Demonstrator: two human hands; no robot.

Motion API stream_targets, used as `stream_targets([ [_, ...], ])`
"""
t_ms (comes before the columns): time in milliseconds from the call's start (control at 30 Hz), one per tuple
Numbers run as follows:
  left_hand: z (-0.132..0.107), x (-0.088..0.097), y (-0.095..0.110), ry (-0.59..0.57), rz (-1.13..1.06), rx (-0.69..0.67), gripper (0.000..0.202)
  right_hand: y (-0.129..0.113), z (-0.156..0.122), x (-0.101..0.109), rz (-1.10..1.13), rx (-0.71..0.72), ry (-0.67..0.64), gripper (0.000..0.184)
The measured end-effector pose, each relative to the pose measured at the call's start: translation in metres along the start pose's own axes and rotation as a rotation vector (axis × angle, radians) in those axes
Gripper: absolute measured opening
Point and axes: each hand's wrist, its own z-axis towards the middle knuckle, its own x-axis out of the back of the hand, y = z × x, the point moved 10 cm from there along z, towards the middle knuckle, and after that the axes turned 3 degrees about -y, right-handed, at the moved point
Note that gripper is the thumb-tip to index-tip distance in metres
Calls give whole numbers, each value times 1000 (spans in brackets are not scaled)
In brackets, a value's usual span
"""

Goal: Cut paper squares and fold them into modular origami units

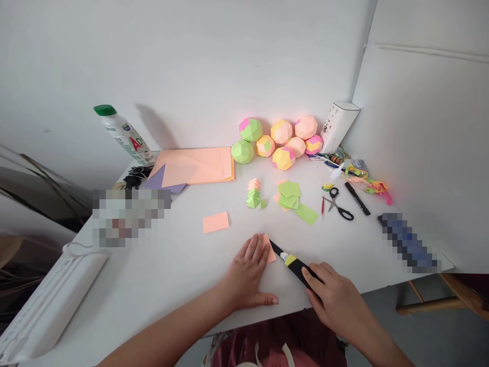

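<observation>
My left hand (248,272) lies flat, fingers stretched out, pressing a small peach piece of paper (271,253) to the table; part of the paper is hidden under the fingers. In my right hand (332,288) is a black and yellow utility knife (300,267), gripped by its handle. Its dark blade reaches the paper's upper right edge, close to my left fingertips. To the left lies a peach paper rectangle (216,223). Beyond my hands stand folded peach and green pieces (253,194), beside a loose pile of green and peach papers (290,196).
Faceted paper balls (281,132) sit against the wall, beside large peach sheets (194,163). A white bottle (124,135) stands back left. Scissors (340,205), a black marker (357,199) and paper scraps (376,186) lie right. A long white device (61,306) occupies the left edge.
</observation>
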Motion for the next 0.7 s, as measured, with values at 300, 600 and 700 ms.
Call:
stream_targets([
  [300, 0, 0, -1, 5, 19, -3, 109, 32, 23, -5, 84, -80, 70, 30],
  [600, 22, -12, -9, -175, -47, 38, 87, 134, -51, -41, 1096, -540, 372, 35],
  [700, 52, -15, -11, -182, -72, 33, 88, 142, -57, -50, 1363, -526, 429, 33],
])
